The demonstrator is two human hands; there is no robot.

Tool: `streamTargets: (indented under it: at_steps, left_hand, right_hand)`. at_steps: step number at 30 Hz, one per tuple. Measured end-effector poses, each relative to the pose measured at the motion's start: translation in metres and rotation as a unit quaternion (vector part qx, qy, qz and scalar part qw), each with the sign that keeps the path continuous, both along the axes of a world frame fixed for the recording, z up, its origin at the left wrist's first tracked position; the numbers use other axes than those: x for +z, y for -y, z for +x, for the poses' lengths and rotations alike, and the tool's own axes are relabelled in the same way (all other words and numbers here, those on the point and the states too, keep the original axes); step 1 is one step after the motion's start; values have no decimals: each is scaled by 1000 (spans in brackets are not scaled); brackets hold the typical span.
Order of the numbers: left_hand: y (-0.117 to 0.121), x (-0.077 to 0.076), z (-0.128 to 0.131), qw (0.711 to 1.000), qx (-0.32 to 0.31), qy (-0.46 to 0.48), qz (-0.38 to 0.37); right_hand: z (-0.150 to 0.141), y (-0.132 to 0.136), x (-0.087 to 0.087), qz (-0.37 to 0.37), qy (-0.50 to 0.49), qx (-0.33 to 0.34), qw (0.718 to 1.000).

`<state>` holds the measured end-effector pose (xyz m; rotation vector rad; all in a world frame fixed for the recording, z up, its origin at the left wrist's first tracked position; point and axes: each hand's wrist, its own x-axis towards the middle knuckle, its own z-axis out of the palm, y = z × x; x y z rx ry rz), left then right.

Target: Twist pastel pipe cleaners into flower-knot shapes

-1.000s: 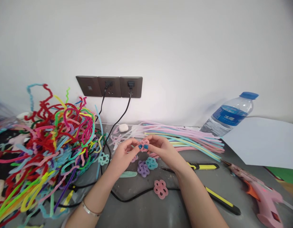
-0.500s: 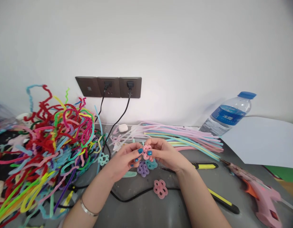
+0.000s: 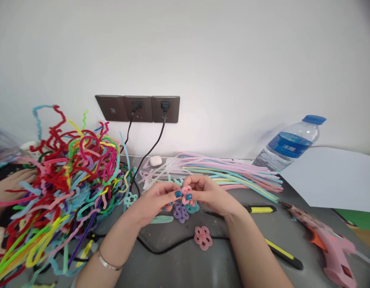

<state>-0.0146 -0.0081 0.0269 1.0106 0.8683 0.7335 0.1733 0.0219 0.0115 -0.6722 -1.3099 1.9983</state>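
Observation:
Between both hands is a small pink pipe-cleaner flower (image 3: 186, 191), raised above the table. My left hand (image 3: 161, 199) pinches its left side between thumb and fingers. On its right side, the thumb and fingers of my right hand (image 3: 206, 195) are closed on it. Just below the hands lie a purple flower (image 3: 181, 213) and a partly covered teal flower (image 3: 193, 207). Nearer me rests a larger pink flower (image 3: 203, 238) on the grey table (image 3: 179, 268). A mint flower (image 3: 131, 199) sits left of my left hand.
A tangled heap of coloured pipe cleaners (image 3: 83, 176) fills the left, with another person's hand (image 3: 15, 184) behind it. Straight pipe cleaners (image 3: 233, 168) lie along the wall. Right are yellow-black cutters (image 3: 282, 253), a pink glue gun (image 3: 332, 248), a water bottle (image 3: 290, 142) and black cables (image 3: 161, 253).
Both hands have come slightly nearer and turned the pink flower between their fingers. Another person's hand has appeared at the far left, behind the heap.

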Motion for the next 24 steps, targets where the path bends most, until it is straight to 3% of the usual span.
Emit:
streamTargets:
  at_steps: [3,12,20,24]
  left_hand:
    - [0,0,-3,1000,-8,-10,-21]
    - [-2,-7,2,996,73,35,-32]
    - [-5,-10,1,989,91,-86,78]
    - [-6,-12,2,974,110,-127,155]
  right_hand:
    - [2,0,0,-2,3,21,1000]
    - [3,-3,-2,24,1,-73,997]
    - [2,-1,2,75,79,-69,992]
    - [0,-1,1,76,91,-113,986]
